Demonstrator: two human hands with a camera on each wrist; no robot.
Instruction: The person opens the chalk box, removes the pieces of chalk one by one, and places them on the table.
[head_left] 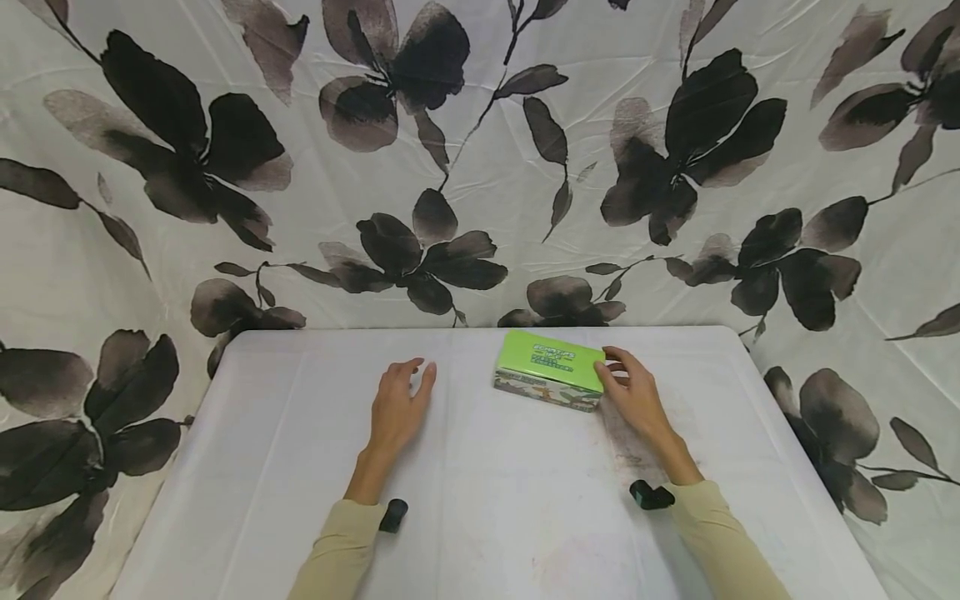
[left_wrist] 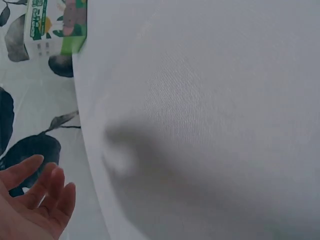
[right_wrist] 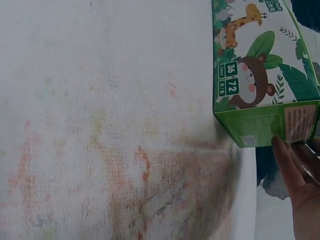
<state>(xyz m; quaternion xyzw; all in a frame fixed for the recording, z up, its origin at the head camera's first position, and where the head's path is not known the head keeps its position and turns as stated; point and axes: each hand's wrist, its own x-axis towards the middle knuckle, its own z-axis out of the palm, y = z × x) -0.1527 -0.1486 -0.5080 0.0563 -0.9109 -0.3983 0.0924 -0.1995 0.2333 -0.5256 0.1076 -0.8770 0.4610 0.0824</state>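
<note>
A green cardboard box (head_left: pixel 551 358) printed with cartoon animals stands at the far side of the white table. In the right wrist view its long side shows a bear, a giraffe and the numbers 36 and 72. My right hand (head_left: pixel 632 390) is at the box's right end, thumb and fingertips against that end. The fingers (right_wrist: pixel 287 167) are not wrapped round it. My left hand (head_left: pixel 399 406) is held over the table to the left of the box, fingers loosely bent, with nothing in it.
The white table (head_left: pixel 337 533) has reddish and dark stains near my right hand. Behind it hangs a white cloth (head_left: pixel 480 183) with dark flowers. A small black device (head_left: pixel 651 495) is strapped at my right wrist, another (head_left: pixel 393 516) at the left.
</note>
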